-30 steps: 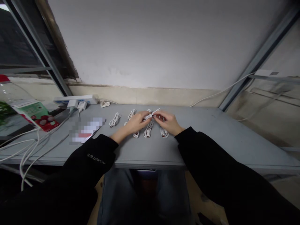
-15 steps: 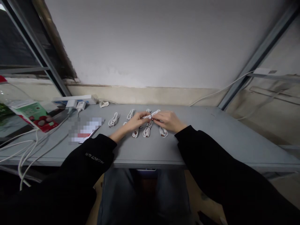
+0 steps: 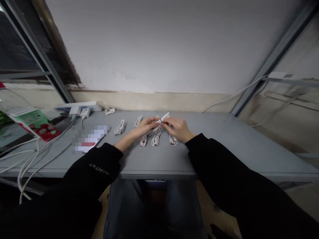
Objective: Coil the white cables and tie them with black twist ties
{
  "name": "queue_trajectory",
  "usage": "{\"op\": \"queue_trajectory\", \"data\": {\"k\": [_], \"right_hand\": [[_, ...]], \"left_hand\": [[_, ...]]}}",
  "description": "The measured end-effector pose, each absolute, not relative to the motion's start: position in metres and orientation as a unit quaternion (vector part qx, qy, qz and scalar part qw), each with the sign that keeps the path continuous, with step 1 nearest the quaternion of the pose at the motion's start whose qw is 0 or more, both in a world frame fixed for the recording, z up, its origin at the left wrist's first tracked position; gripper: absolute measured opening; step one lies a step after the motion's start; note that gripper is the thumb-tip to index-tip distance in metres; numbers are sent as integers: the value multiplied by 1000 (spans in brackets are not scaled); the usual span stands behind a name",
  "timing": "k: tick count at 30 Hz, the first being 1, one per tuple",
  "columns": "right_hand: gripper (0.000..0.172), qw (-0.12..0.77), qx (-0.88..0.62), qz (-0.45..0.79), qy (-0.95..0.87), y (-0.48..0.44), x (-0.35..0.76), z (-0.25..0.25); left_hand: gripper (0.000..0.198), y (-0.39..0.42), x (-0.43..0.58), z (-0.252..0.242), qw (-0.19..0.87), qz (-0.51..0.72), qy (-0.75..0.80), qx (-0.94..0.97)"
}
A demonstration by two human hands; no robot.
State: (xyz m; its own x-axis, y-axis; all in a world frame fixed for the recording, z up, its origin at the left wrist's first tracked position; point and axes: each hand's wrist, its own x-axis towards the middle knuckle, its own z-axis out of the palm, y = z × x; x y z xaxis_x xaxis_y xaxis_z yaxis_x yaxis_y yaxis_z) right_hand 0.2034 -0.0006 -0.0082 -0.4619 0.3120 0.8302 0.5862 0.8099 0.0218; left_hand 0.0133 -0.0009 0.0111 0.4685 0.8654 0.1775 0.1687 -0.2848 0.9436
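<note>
Both my hands meet over the middle of the desk on a coiled white cable (image 3: 164,117) with a dark tie around its middle. My left hand (image 3: 146,126) is closed on the coil from the left. From the right, my right hand (image 3: 179,128) pinches near the tie, its fingertips partly hidden. Beneath and beside the hands lie several more coiled white cables: a tied bundle (image 3: 156,137) in front, another bundle (image 3: 173,140) below my right hand, and a loose coil (image 3: 121,127) farther left.
A phone (image 3: 93,139) with a blurred screen lies left on the grey desk (image 3: 224,149). Behind it, a power strip (image 3: 89,105) holds white chargers. Loose white cords (image 3: 27,159) and a green-and-red package (image 3: 37,124) occupy the left end. A wall (image 3: 159,49) stands behind the desk.
The held cable coil has tilted more steeply, its far end pointing up and to the right. My hands stay in nearly the same place, with fingers shifted slightly around the tie.
</note>
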Motion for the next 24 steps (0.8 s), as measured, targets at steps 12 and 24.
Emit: {"op": "queue_trajectory", "data": {"k": [12, 24], "right_hand": [[27, 595, -346, 219, -691, -8, 182, -13], [30, 572, -363, 542, -497, -2, 185, -4]], "left_hand": [[30, 4, 17, -4, 492, 402, 285, 717], [20, -12, 7, 12, 145, 381, 428, 807]]}}
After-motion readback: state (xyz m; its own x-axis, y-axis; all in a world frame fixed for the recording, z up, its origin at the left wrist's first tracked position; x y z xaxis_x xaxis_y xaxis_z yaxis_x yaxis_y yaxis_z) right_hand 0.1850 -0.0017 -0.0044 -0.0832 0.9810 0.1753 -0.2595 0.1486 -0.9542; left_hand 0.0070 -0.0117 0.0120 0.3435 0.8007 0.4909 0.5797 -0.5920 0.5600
